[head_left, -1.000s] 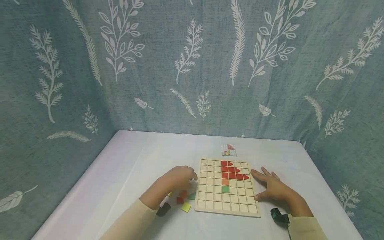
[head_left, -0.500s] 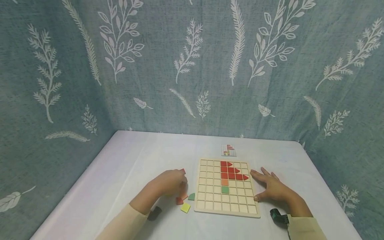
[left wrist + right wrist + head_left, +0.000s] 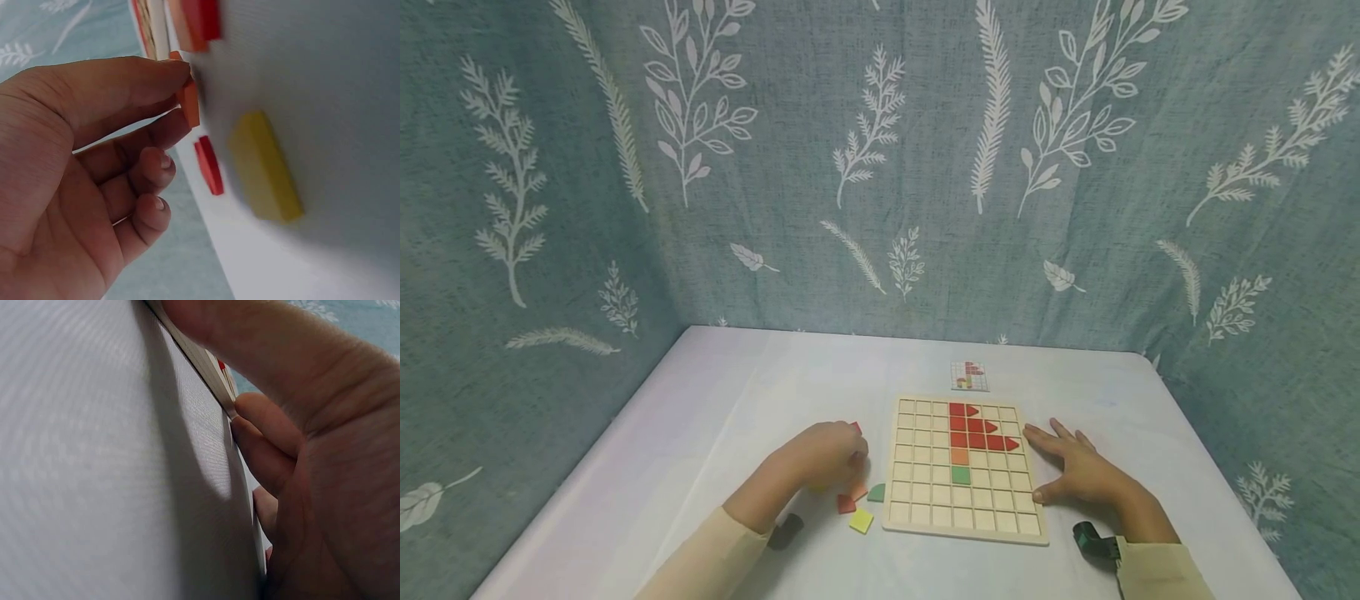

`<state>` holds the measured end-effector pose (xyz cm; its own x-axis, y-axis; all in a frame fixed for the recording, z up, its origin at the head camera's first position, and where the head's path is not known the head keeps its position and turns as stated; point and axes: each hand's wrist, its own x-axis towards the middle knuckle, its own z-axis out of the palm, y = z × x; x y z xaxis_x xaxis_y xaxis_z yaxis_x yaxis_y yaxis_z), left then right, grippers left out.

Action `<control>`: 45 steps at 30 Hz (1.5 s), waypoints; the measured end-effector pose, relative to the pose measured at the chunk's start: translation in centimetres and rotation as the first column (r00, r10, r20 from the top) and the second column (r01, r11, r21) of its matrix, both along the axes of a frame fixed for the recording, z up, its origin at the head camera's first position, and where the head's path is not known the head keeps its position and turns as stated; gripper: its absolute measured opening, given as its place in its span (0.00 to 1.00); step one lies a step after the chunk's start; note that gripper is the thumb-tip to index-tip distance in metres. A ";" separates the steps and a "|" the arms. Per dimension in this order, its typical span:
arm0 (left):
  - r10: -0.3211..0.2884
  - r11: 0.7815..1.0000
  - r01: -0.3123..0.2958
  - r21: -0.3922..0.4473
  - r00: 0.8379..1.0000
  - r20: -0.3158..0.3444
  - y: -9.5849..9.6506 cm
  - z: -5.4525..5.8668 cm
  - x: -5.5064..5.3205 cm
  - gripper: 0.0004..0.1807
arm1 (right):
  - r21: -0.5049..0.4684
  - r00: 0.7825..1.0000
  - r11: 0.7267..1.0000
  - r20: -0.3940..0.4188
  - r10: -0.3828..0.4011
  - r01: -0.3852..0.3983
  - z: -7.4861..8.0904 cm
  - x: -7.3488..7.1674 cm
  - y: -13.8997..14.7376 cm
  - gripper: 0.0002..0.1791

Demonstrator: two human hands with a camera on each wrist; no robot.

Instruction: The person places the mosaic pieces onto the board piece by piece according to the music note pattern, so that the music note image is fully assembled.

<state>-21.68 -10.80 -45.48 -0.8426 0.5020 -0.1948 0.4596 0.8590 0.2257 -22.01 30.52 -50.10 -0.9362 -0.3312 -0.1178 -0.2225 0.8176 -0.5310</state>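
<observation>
My left hand [image 3: 823,454] is over loose pieces left of the wooden grid board [image 3: 917,475]. In the left wrist view its thumb and index finger pinch a small orange tile [image 3: 190,107] by its edges, close over the white table. Nearby lie a red piece [image 3: 210,166] and a yellow tile [image 3: 265,169]. My right hand [image 3: 1078,467] rests with spread fingers at the board's right edge, thumb and fingertips touching its side. Red squares with pointed red ends [image 3: 976,425] fill parts of the board's upper rows. An orange square [image 3: 959,457] and a green square [image 3: 960,475] sit below them.
A small pattern card [image 3: 970,377] lies behind the board. Left of the board are a green rounded piece [image 3: 877,493], a red piece [image 3: 846,504] and a yellow square [image 3: 861,522]. Patterned cloth [image 3: 865,167] hangs behind the table.
My left hand has moved from the board's left edge, left and slightly nearer me, to the loose pieces, and stays there over the last half second. The right hand keeps its place.
</observation>
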 end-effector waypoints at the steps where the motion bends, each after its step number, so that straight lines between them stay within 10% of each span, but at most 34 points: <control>1: 0.007 1.000 -0.007 -0.006 1.000 0.011 0.3 0.1 0.0 0.09 | 0.000 1.000 1.000 0.002 -0.005 0.005 0.0 0.0 0.0 0.65; 13: -0.134 0.991 0.135 0.010 0.991 -0.025 4.0 1.1 0.4 0.02 | 0.003 1.000 1.000 0.012 -0.016 0.016 -0.2 -0.2 0.2 0.66; 26: -0.371 0.928 0.372 -0.030 0.909 -0.191 8.4 0.3 0.3 0.04 | 0.016 0.999 0.999 0.017 -0.031 0.031 -0.1 0.1 -0.1 0.65; 36: -0.454 0.891 0.446 -0.089 0.862 -0.225 11.1 0.2 0.8 0.05 | 0.007 1.000 1.000 -0.007 -0.008 0.008 0.0 -0.2 0.0 0.66; 45: -0.455 0.890 0.449 -0.077 0.867 -0.204 12.6 0.0 1.4 0.01 | 0.003 1.000 1.000 -0.019 0.009 -0.009 -0.2 -0.2 0.1 0.64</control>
<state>-20.31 1.80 -45.48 -0.5469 0.8352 -0.0575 0.8332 0.5497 0.0601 -22.21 30.58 -50.29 -0.9351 -0.3397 -0.1012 -0.2401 0.8173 -0.5238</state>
